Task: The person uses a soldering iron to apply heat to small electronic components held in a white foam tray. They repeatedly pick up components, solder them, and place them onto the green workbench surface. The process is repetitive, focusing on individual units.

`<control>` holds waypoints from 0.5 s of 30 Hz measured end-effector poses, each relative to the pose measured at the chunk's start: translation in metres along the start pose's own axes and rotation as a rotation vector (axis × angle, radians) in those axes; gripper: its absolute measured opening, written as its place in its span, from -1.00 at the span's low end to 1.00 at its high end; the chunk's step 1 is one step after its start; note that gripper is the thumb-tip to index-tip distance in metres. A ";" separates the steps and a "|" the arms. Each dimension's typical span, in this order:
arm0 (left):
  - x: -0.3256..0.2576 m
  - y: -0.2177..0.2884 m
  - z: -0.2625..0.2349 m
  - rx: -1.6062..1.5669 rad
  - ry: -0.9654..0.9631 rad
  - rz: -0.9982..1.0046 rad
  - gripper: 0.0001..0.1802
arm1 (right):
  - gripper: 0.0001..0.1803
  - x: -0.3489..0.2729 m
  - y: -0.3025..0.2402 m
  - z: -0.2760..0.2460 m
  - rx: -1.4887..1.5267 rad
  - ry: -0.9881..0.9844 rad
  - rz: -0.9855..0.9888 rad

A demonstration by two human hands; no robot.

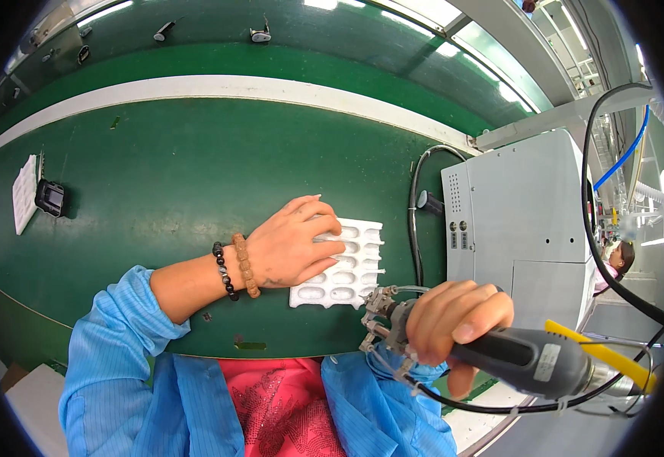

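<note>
My left hand (294, 240) rests over the left part of a white moulded tray (356, 266) with rows of oval pockets. Its fingers are apart, and I see nothing held between them. Whatever lies under the palm is hidden. To the right, my right hand (458, 324) is wrapped round a grey and black power screwdriver (530, 359). The tool lies nearly level, its metal nose with thin tubes pointing left beside the tray's near right corner. A black cable runs along below it.
A grey metal machine (515, 206) stands on the right of the green table (195, 167), with a black cable (414, 221) curving beside it. At the far left are a white tray (24, 194) and a black open case (50, 198). A white rail (218, 86) borders the back.
</note>
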State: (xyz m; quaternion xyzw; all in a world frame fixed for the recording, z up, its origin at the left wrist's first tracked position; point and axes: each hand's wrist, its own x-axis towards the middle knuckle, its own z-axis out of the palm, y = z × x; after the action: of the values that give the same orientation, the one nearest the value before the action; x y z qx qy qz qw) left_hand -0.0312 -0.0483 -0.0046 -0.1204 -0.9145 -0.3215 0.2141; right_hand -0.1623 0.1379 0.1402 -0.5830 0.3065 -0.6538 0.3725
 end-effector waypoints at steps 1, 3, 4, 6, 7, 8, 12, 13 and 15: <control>0.000 0.000 0.001 0.000 0.000 0.002 -0.76 | -0.39 0.002 0.001 -0.001 0.034 -0.035 0.010; 0.000 0.000 0.000 0.000 -0.009 0.003 -0.76 | -0.40 0.002 0.002 0.000 0.066 -0.050 -0.004; 0.001 0.001 -0.001 -0.007 -0.008 0.004 -0.76 | -0.40 0.003 0.002 0.001 0.084 -0.058 -0.012; 0.003 0.002 0.001 -0.032 -0.005 0.014 -0.77 | -0.41 0.001 0.001 0.001 0.099 -0.061 -0.007; 0.003 0.002 0.001 -0.040 -0.010 0.018 -0.78 | -0.41 0.001 0.002 0.001 0.106 -0.061 -0.004; 0.003 0.002 0.001 -0.044 -0.012 0.021 -0.78 | -0.41 0.002 0.003 0.001 0.114 -0.064 -0.003; 0.002 0.002 -0.001 -0.045 -0.013 0.006 -0.80 | -0.39 0.004 0.013 -0.003 0.147 -0.076 -0.008; 0.002 0.002 0.000 -0.048 -0.011 0.004 -0.80 | -0.39 0.003 0.014 -0.003 0.147 -0.076 -0.008; 0.002 0.002 0.001 -0.055 -0.011 0.010 -0.80 | -0.38 0.005 0.015 -0.002 0.150 -0.081 -0.015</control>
State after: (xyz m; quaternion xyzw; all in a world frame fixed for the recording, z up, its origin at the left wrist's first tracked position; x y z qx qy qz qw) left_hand -0.0330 -0.0457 -0.0032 -0.1328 -0.9057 -0.3449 0.2074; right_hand -0.1624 0.1258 0.1301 -0.5818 0.2370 -0.6537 0.4220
